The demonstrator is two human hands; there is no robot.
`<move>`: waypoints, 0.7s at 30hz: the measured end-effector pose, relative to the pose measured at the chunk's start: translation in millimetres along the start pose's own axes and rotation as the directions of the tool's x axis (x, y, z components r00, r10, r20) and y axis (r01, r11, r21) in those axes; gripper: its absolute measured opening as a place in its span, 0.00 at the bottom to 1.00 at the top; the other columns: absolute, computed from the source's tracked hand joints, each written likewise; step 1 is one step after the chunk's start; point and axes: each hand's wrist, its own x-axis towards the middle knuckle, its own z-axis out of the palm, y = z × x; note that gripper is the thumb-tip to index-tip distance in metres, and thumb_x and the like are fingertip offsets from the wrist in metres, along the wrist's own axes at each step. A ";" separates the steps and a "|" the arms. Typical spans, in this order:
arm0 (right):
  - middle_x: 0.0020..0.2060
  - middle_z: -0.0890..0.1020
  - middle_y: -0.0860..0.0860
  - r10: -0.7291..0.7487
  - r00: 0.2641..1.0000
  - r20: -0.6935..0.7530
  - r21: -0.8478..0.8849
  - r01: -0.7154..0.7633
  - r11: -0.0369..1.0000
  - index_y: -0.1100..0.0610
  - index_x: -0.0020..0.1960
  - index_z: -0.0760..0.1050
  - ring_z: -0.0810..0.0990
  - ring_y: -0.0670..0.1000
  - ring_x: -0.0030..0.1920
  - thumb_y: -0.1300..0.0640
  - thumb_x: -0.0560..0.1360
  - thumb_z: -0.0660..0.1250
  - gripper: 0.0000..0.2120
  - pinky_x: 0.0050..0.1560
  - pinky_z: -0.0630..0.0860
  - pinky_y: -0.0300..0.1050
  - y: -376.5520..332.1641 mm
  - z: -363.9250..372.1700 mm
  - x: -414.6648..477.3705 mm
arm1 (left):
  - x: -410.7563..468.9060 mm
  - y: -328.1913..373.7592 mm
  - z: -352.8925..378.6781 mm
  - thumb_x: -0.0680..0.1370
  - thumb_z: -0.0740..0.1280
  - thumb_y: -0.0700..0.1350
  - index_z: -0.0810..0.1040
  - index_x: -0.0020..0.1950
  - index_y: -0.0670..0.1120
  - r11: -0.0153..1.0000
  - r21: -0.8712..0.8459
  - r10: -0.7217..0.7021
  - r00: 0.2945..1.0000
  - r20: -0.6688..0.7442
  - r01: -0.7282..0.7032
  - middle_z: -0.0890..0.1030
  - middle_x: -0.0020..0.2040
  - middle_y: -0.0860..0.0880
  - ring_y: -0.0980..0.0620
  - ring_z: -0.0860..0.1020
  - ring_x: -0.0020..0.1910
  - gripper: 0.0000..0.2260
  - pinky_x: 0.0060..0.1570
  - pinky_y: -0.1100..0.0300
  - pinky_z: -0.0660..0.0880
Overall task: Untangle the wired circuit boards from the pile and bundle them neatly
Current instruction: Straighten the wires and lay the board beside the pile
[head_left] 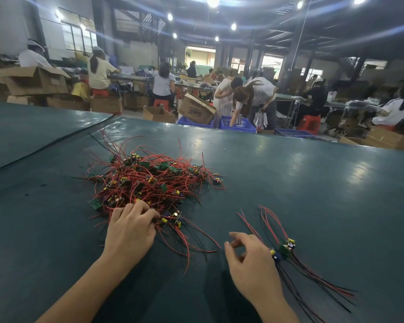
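A tangled pile point(152, 180) of small green circuit boards with red and black wires lies on the dark green table, ahead and to the left. My left hand point(131, 227) rests on the pile's near edge, its fingers curled into the wires beside some yellow capacitors. A small separated bundle of boards point(286, 249) lies to the right, its wires fanned out both ways. Just left of that bundle hovers my right hand point(252, 262), fingers apart and holding nothing.
The green table cover point(301, 183) stretches wide, with a seam point(56, 143) at the left. Beyond its far edge stand blue crates point(238, 125), cardboard boxes point(196, 108) and several people working at benches.
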 end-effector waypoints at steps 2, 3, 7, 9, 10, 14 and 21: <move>0.45 0.77 0.36 -0.001 1.000 0.005 -0.013 0.002 1.000 0.43 0.59 0.75 0.77 0.34 0.38 0.44 0.76 0.65 0.12 0.43 0.77 0.41 0.2 0.1 -0.1 | -0.3 -0.1 0.3 0.64 0.78 0.40 0.84 0.43 0.50 1.000 0.013 -0.001 1.000 -0.006 0.001 0.78 0.42 0.51 0.47 0.78 0.40 0.11 0.46 0.50 0.71; 0.45 0.77 0.36 0.001 1.000 0.008 -0.020 -0.001 1.000 0.43 0.59 0.75 0.77 0.34 0.38 0.44 0.76 0.65 0.12 0.42 0.77 0.41 0.3 0.0 -0.2 | -0.6 0.0 0.8 0.64 0.78 0.40 0.84 0.43 0.50 1.000 0.021 0.001 1.000 -0.015 -0.001 0.78 0.42 0.51 0.47 0.78 0.40 0.11 0.46 0.49 0.71; 0.45 0.77 0.37 0.002 1.000 0.015 -0.023 -0.001 1.000 0.43 0.59 0.75 0.77 0.34 0.38 0.43 0.76 0.64 0.12 0.40 0.75 0.38 1.9 -0.4 -0.4 | -1.4 2.8 0.5 0.65 0.79 0.40 0.84 0.47 0.49 0.999 0.038 0.007 0.998 -0.057 -0.005 0.81 0.45 0.51 0.45 0.79 0.43 0.12 0.46 0.48 0.71; 0.45 0.77 0.37 -0.003 1.000 0.015 -0.020 0.003 1.000 0.43 0.59 0.75 0.77 0.34 0.38 0.43 0.76 0.64 0.12 0.39 0.74 0.36 2.2 -0.7 -0.4 | -1.5 3.7 -1.2 0.66 0.78 0.40 0.84 0.47 0.50 1.000 0.020 0.019 0.995 -0.100 -0.018 0.81 0.44 0.52 0.46 0.79 0.43 0.12 0.47 0.50 0.69; 0.45 0.77 0.37 -0.006 1.000 0.016 -0.019 0.007 1.000 0.43 0.59 0.75 0.77 0.34 0.38 0.43 0.76 0.64 0.12 0.39 0.74 0.36 2.3 -0.6 -0.4 | -1.3 4.3 -2.4 0.67 0.78 0.41 0.84 0.48 0.50 1.000 -0.009 0.026 0.991 -0.131 -0.027 0.81 0.43 0.53 0.47 0.79 0.42 0.11 0.48 0.52 0.66; 0.44 0.78 0.37 -0.022 1.000 0.013 0.019 0.022 1.000 0.43 0.58 0.75 0.77 0.35 0.37 0.45 0.76 0.66 0.11 0.36 0.72 0.34 2.5 0.3 0.1 | -0.2 15.3 -9.5 0.74 0.68 0.48 0.83 0.49 0.49 0.970 -0.188 0.085 0.937 -0.340 -0.156 0.80 0.46 0.54 0.51 0.77 0.45 0.07 0.50 0.56 0.62; 0.42 0.80 0.39 -0.110 0.994 -0.005 0.248 0.108 0.963 0.41 0.51 0.77 0.78 0.42 0.32 0.48 0.75 0.70 0.06 0.37 0.77 0.38 -5.9 2.3 -1.0 | -5.8 42.2 -13.2 0.78 0.66 0.43 0.79 0.60 0.43 0.786 -0.527 0.060 0.888 -0.457 -0.325 0.77 0.53 0.52 0.55 0.76 0.50 0.12 0.52 0.63 0.71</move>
